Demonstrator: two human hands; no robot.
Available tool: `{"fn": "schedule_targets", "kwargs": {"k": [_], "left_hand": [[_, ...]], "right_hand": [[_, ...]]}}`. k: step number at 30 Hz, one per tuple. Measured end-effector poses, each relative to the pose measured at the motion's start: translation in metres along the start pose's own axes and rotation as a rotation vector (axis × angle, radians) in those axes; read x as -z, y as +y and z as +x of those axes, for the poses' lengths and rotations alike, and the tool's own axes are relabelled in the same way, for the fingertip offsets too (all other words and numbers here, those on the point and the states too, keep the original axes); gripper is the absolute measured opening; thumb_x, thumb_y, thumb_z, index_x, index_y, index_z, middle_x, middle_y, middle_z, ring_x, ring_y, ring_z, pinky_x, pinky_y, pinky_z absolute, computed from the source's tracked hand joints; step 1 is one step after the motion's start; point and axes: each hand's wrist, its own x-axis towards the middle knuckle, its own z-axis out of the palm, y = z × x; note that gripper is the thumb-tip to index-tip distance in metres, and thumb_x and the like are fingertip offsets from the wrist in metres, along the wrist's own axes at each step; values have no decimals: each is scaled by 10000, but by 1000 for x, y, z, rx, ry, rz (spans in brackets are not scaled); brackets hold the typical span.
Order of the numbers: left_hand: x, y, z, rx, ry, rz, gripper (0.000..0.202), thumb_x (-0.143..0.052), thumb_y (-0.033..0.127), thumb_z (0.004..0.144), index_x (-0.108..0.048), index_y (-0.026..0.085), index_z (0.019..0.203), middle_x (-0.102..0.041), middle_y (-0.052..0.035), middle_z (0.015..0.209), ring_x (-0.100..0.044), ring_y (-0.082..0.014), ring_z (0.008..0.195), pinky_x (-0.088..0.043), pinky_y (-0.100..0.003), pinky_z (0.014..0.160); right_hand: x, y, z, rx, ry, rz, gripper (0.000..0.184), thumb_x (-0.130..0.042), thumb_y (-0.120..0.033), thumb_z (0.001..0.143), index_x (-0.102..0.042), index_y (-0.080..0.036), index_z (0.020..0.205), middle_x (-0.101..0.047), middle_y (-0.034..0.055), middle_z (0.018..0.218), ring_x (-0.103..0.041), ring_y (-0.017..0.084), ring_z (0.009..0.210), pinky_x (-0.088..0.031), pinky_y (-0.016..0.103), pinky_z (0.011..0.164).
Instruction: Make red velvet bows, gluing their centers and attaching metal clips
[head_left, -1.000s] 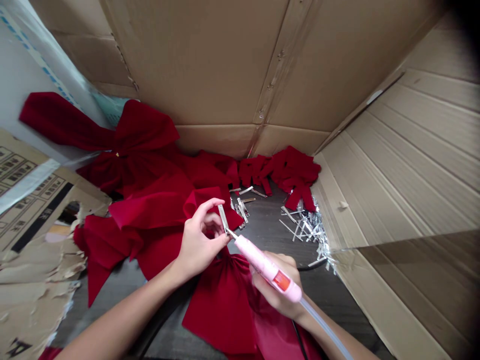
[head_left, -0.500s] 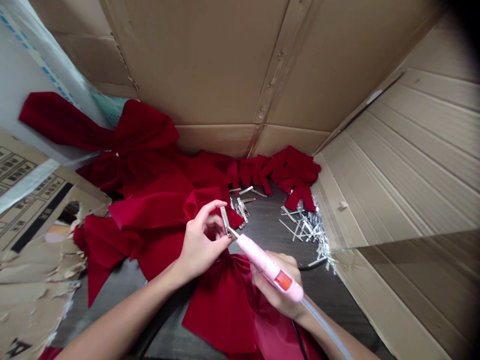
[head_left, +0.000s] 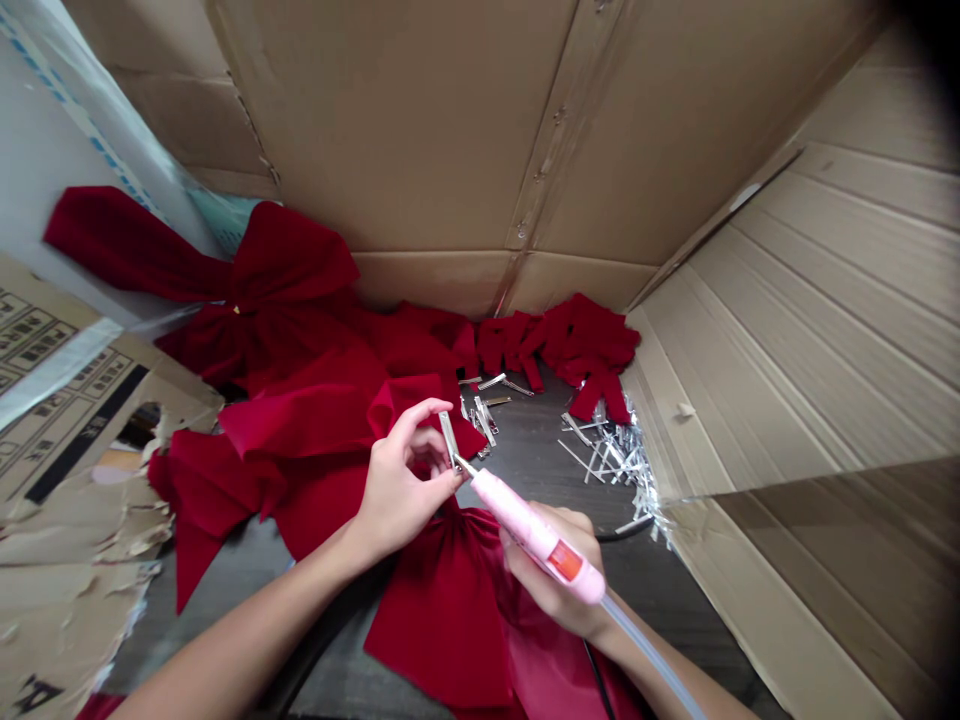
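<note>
- Metal hair clip point(head_left: 449, 438): narrow silver piece, held just beyond the left hand point(head_left: 397, 487); long axis near upright in view, tilted slightly, running away from the wrist and toward the far side of the bench.
- Left fingers point(head_left: 418, 418): thumb and forefinger together, clamped on the clip, which lies at the fingertips.
- Pink glue pen point(head_left: 536, 540): gripped in the right hand point(head_left: 553, 573), long axis slanting from lower right up to upper left, aimed at the near end of the clip.
- Right fingers: closed around the barrel.
- Metal nozzle point(head_left: 464, 466): thin tip of the pen, just beside or touching the clip's near end; contact too small to tell.
- Nearer hand to the clip: left, with the right hand's nozzle only just off.
- Red velvet bow point(head_left: 442, 620): directly below the fingers, under both hands.
- Second red velvet bow point(head_left: 300, 420): left of and beyond the fingers.
- Loose metal clips point(head_left: 482, 420): just right of the fingers, on the dark bench point(head_left: 540, 470).
- Heap of metal clips point(head_left: 611, 455): well right of the fingers, against a cardboard box wall point(head_left: 750, 360).
- Clear tube point(head_left: 652, 655): trailing from the pen's rear end toward lower right.
</note>
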Motion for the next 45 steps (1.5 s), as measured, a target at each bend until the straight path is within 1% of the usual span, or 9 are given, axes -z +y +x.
{"fn": "schedule_targets", "kwargs": {"k": [11, 15, 19, 22, 25, 30, 35, 40, 45], "left_hand": [[1, -1, 0, -64, 8, 15, 540, -732, 143, 711, -529, 214, 1206, -600, 61, 672, -556, -84, 558, -448, -176, 515], [5, -7, -1, -136, 17, 8, 616, -756, 82, 683, -529, 248, 1232, -614, 61, 679, -558, -81, 570, -446, -167, 519], [6, -8, -1, -250, -2, 17, 697, -784, 39, 638, -535, 267, 1249, -606, 75, 657, -538, -73, 557, -466, -169, 542], [5, -6, -2, -214, -8, 30, 694, -792, 54, 640, -529, 260, 1248, -607, 75, 650, -528, -71, 545, -465, -168, 531], [4, -4, -3, -168, 5, 21, 693, -803, 76, 639, -517, 254, 1245, -611, 74, 647, -536, -73, 538, -463, -169, 524], [3, -6, -3, -85, -13, -47, 694, -831, 166, 635, -503, 239, 1242, -619, 63, 639, -566, -96, 538, -473, -196, 520], [4, -8, 0, -68, -28, -79, 719, -840, 236, 633, -505, 213, 1269, -642, 41, 649, -583, -116, 552, -468, -215, 519], [4, -7, 1, -74, -29, -47, 736, -834, 230, 640, -516, 219, 1304, -636, 41, 659, -560, -108, 556, -457, -212, 527], [4, -6, 0, -59, -57, 0, 736, -806, 218, 675, -503, 240, 1345, -618, 45, 654, -531, -100, 550, -439, -203, 519]], "right_hand": [[2, -1, -1, -4, -20, 21, 199, -503, -68, 800, -465, -194, 651, -445, -22, 553, -449, 121, 471, -341, 268, 489], [3, 12, -1, -152, -22, 0, 235, -519, -115, 820, -433, -201, 619, -427, -37, 544, -424, 105, 443, -332, 256, 468], [13, 30, 2, -336, 151, -151, 240, -572, -219, 855, -466, -199, 640, -467, -36, 549, -444, 110, 454, -359, 250, 481], [22, 36, 6, -404, 233, -228, 233, -584, -321, 874, -506, -197, 693, -504, -25, 576, -482, 131, 496, -391, 263, 529], [28, 37, 12, -447, 218, -306, 258, -574, -396, 880, -494, -202, 729, -522, -13, 617, -498, 146, 524, -391, 272, 542], [35, 49, 17, -521, 87, -427, 266, -566, -445, 860, -433, -219, 822, -542, 23, 751, -538, 190, 625, -408, 292, 572], [46, 67, 14, -518, -175, -598, 163, -535, -215, 786, -436, -190, 913, -510, 103, 973, -548, 258, 886, -438, 357, 767], [61, 70, 11, -516, -517, -615, 149, -488, -94, 738, -469, -182, 857, -508, 92, 978, -506, 236, 893, -407, 337, 790], [67, 69, 8, -530, -645, -613, 211, -470, -29, 745, -543, -163, 891, -540, 99, 991, -512, 232, 927, -378, 332, 807]]}}
